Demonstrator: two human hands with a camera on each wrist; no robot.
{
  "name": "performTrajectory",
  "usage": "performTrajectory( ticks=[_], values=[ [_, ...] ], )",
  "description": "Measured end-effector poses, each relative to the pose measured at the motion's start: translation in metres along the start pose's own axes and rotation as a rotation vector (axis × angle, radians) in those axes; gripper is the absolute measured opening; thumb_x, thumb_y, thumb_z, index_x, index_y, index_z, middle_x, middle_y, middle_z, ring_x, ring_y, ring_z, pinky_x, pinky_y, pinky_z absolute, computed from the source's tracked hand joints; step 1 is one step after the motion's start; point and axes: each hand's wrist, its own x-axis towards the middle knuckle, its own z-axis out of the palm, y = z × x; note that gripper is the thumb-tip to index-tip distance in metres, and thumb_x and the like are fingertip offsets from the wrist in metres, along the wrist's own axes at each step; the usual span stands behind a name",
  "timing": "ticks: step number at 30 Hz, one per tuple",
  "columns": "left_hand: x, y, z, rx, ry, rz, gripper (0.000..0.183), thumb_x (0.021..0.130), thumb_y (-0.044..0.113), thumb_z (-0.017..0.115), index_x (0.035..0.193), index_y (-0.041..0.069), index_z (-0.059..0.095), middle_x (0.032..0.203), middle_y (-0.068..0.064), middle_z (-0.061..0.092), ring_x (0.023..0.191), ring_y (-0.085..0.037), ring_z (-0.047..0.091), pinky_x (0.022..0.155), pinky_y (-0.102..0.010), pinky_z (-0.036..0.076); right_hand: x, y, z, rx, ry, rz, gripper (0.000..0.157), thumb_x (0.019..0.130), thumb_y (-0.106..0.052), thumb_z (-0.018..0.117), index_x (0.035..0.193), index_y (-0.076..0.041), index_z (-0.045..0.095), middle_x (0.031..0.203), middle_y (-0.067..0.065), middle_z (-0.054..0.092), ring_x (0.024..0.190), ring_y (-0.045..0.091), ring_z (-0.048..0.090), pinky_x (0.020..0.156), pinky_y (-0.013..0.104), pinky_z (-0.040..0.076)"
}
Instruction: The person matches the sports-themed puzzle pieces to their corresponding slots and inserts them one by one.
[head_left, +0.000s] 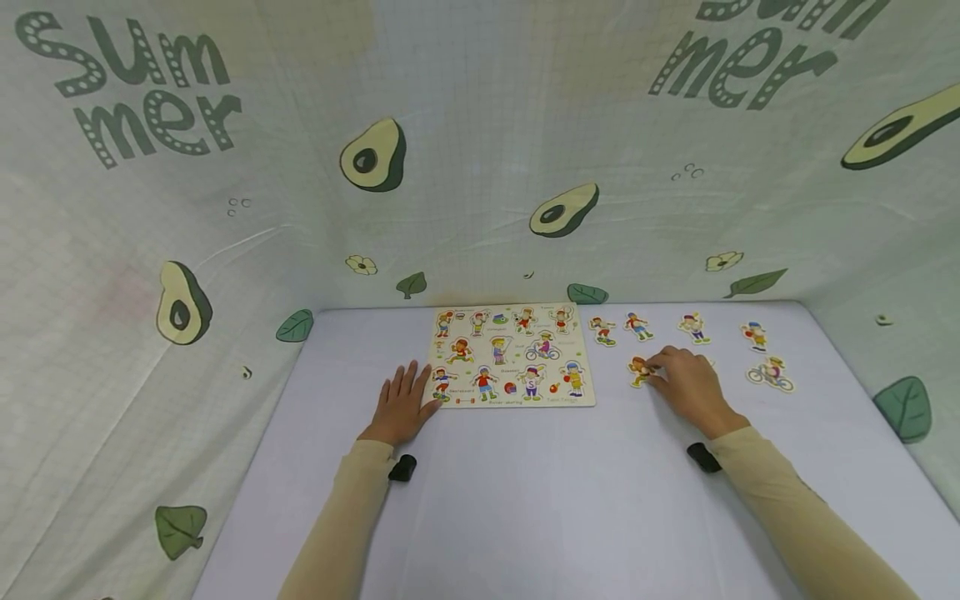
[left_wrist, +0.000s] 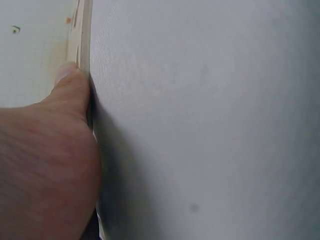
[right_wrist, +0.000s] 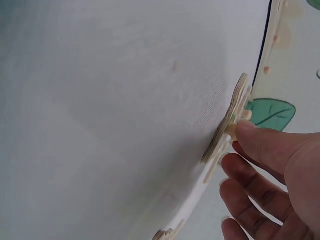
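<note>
A wooden peg puzzle board (head_left: 487, 375) printed with children doing sports lies flat at the back of the table. My left hand (head_left: 401, 406) rests palm down with fingers spread at its left edge, the thumb touching the front left corner. In the left wrist view that thumb (left_wrist: 72, 90) lies on the board's edge (left_wrist: 86, 40). Right of the board, my right hand (head_left: 692, 387) pinches a running-child puzzle piece (head_left: 638, 371). The right wrist view shows this puzzle piece (right_wrist: 225, 122) edge-on, its small knob between thumb and index finger, the other fingers loosely bent.
More loose pieces lie on the white table (head_left: 540, 500): a skateboarder (head_left: 602, 331), a roller skater (head_left: 639, 326), a baseball player (head_left: 694, 327), a table tennis player (head_left: 754, 336) and a cyclist (head_left: 770, 374). A printed curtain (head_left: 465, 233) hangs behind.
</note>
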Motion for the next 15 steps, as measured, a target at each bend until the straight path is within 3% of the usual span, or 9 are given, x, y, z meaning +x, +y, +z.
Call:
performTrajectory(
  ticks=[15],
  values=[
    [0.0002,0.0006,0.0006,0.005,0.013,0.006,0.076,0.111,0.043,0.051,0.170,0.006,0.018,0.177,-0.022,0.006,0.162,-0.047,0.001,0.129,-0.064,0.004,0.0091,0.0022,0.0079,-0.013,-0.018,0.001,0.017,0.090,-0.003,0.082,0.105,0.004,0.078,0.094,0.016,0.073,0.089,0.039,0.067,0.080,0.056,0.049]
  ],
)
